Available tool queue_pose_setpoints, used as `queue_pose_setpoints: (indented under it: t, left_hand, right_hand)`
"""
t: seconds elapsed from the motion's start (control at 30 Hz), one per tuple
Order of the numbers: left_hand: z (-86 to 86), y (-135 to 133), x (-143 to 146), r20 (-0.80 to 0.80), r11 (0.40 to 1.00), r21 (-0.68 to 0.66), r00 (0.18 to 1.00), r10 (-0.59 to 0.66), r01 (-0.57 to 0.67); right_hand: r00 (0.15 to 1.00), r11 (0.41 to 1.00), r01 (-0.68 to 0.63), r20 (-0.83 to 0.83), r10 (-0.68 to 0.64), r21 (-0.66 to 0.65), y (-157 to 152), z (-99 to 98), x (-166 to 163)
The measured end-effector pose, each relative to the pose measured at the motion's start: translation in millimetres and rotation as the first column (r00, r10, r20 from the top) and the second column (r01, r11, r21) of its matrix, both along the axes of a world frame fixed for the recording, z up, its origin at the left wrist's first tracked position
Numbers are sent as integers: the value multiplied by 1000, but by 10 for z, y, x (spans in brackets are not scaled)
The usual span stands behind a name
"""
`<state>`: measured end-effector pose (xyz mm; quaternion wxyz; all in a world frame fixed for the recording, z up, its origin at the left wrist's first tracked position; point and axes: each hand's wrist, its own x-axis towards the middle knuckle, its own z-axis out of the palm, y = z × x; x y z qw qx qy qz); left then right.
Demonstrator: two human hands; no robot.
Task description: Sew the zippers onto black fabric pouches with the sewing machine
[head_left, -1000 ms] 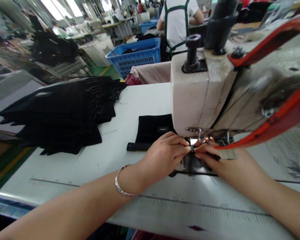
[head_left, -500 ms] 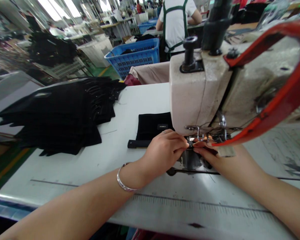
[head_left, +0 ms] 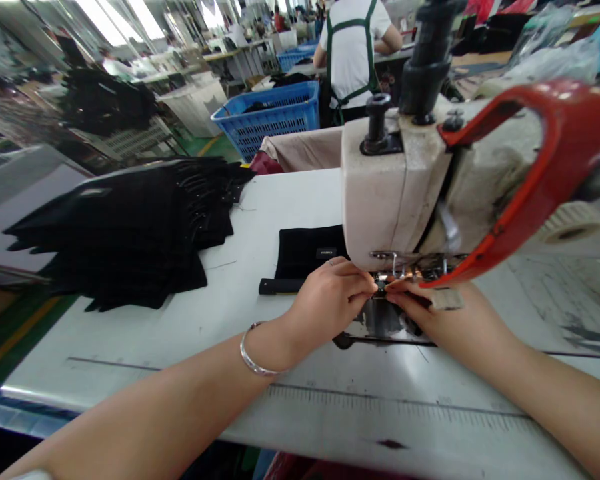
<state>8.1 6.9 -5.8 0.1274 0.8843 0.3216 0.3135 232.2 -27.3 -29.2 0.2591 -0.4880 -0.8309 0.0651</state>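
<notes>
A black fabric piece (head_left: 300, 250) with a small label lies flat on the white table, its near edge folded into a strip and its right part running behind the head of the sewing machine (head_left: 375, 193). My left hand (head_left: 330, 297), with a bracelet at the wrist, pinches this fabric just left of the needle area. From the other side my right hand (head_left: 443, 310) is closed too, thumb and fingertips pressed together at the same spot under the presser foot. The fingertips almost meet. What exactly lies between them is partly hidden by the machine head and fingers.
A tall stack of black fabric pieces (head_left: 125, 220) sits on the table's left. Arching over my right hand is a red guard (head_left: 545, 167). Behind the table stand a blue basket (head_left: 275, 113) and a seated person (head_left: 351, 53). A ruler scale (head_left: 360, 400) runs along the front.
The view has shifted slightly. Both hands keep their pinch at the needle area, with little movement. A metal lever on the machine head sits higher and is blurred.
</notes>
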Motion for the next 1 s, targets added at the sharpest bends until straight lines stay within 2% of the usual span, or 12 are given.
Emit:
queue_pose_setpoints:
  t: [0.1, 0.2, 0.3, 0.37, 0.47, 0.77, 0.9, 1.0]
  left_hand:
    - [-6, 3, -3, -22, 1000, -15, 1000, 18, -18]
    - [-17, 9, -2, -22, 999, -37, 1000, 23, -23]
    - [-37, 21, 3, 10, 1000, -19, 1000, 16, -15]
    - [-52, 26, 3, 32, 1000, 10, 999, 12, -12]
    - [-81, 30, -10, 39, 998, 46, 999, 34, -35]
    - [-170, 76, -69, 1, 995, 24, 995, 101, -101]
    - [-104, 111, -67, -49, 994, -18, 993, 111, -112]
    - [4, 111, -113, -159, 994, -35, 982, 98, -105]
  right_hand:
    - [1000, 1000, 5, -8, -5, -7, -2, 6, 1]
    - [998, 997, 20, -51, -24, -74, 2, 2, -7]
    - [993, 986, 40, -107, -57, -159, 4, -9, -30]
    - [989, 984, 53, -127, -75, -171, -1, -5, -59]
    - [990, 989, 69, -112, -83, -131, -5, 22, -119]
    - [991, 995, 81, -101, -87, -54, 48, 46, -217]
    - [992, 997, 61, -112, -65, -37, 61, 40, -205]
    - [993, 999, 35, -115, -35, -1, 81, 43, -172]
